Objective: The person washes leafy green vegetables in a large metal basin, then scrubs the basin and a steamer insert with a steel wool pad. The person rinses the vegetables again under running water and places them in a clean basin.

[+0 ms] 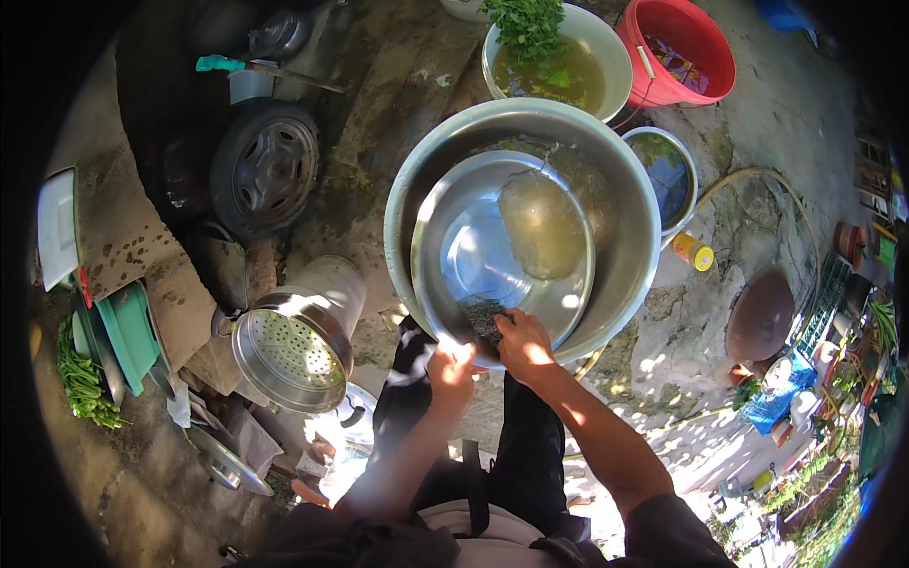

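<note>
A metal basin [454, 206] lies tilted inside a larger metal tub [639, 284] that has water in it. My left hand [452, 369] grips the near rim of the smaller basin. Just to the right, my right hand [524, 344] holds a dark grey scouring pad [483, 319] against the basin's inner wall, close to the same rim. Cloudy water covers the right part of the smaller basin. The undersides of the fingers are hidden.
Beyond the tub stand a pale basin [618, 64] of greens in water and a red bucket [628, 32]. A steamer pot [245, 355] is at left, near a car wheel [266, 167]. At right are a small basin of water [664, 177], a yellow-lidded container [692, 252] and a hose [781, 177].
</note>
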`<state>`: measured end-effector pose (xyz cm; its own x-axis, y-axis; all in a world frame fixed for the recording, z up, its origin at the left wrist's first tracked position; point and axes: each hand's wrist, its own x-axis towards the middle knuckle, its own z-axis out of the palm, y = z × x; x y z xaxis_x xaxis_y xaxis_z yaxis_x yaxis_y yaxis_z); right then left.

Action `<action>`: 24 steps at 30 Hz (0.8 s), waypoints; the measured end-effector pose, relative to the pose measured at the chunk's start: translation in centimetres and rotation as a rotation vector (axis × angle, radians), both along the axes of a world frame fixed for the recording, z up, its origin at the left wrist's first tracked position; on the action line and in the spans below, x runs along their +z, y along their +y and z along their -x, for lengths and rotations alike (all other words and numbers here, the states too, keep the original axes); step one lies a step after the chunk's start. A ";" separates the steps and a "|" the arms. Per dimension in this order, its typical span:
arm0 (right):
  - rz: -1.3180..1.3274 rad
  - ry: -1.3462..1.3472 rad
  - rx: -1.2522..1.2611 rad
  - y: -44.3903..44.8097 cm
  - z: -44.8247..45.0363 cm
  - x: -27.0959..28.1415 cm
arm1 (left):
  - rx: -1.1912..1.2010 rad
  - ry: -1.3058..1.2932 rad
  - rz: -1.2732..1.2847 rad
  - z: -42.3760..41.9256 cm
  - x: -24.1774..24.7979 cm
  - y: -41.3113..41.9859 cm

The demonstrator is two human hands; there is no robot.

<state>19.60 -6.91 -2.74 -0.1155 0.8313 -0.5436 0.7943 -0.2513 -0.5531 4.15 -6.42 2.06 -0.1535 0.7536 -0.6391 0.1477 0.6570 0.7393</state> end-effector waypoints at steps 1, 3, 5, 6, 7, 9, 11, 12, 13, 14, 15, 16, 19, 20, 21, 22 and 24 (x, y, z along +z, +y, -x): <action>-0.011 -0.074 0.056 -0.4 -2.0 -1.6 | -0.078 -0.043 0.015 1.7 -0.6 1.7; 0.067 -0.249 0.195 1.2 -6.8 -2.7 | 0.044 -0.130 0.119 1.9 2.2 8.6; 0.029 -0.293 0.199 1.8 -7.4 -3.4 | 0.130 -0.221 -0.056 1.1 3.7 11.1; 0.098 -0.295 0.173 2.0 -6.0 -3.0 | 0.061 0.013 -0.078 2.2 1.7 9.1; 0.173 -0.303 0.136 1.7 -4.0 -2.2 | -0.120 0.303 -0.152 1.8 0.9 6.8; 0.181 -0.110 0.021 0.1 0.1 -1.5 | 0.042 -0.054 0.040 0.5 -0.2 -0.3; 0.263 0.015 0.022 1.5 1.7 1.3 | 0.163 -0.072 0.220 -0.2 1.6 -0.6; 0.316 -0.007 0.064 1.9 0.8 1.2 | 0.102 -0.106 0.196 0.5 1.8 0.3; 0.370 -0.020 0.112 2.3 -0.5 0.5 | 0.045 -0.129 0.172 1.8 2.1 1.8; 0.415 -0.149 0.131 2.2 -2.2 -1.5 | -0.029 -0.251 0.120 2.2 3.1 4.7; 0.357 -0.216 0.105 2.5 -3.8 -2.8 | -0.015 -0.141 0.065 2.7 3.3 6.7; 0.330 -0.285 0.036 4.1 -4.7 -3.6 | -0.002 -0.128 0.093 2.4 3.4 8.3; 0.056 -0.313 -0.238 7.8 -5.0 -9.0 | -0.001 -0.145 0.184 1.1 4.3 9.3; 0.087 -0.231 -0.254 10.0 -4.7 -9.9 | -0.029 -0.141 0.223 1.1 4.5 9.4; 0.188 -0.202 -0.312 13.4 -3.9 -9.6 | -0.041 -0.134 0.204 1.0 4.4 9.4; 0.290 -0.176 -0.373 15.7 -2.5 -8.9 | -0.057 -0.132 0.185 0.8 4.3 9.5; 0.075 -0.087 -0.373 16.1 0.5 -8.1 | -0.052 -0.209 0.157 0.4 4.4 10.3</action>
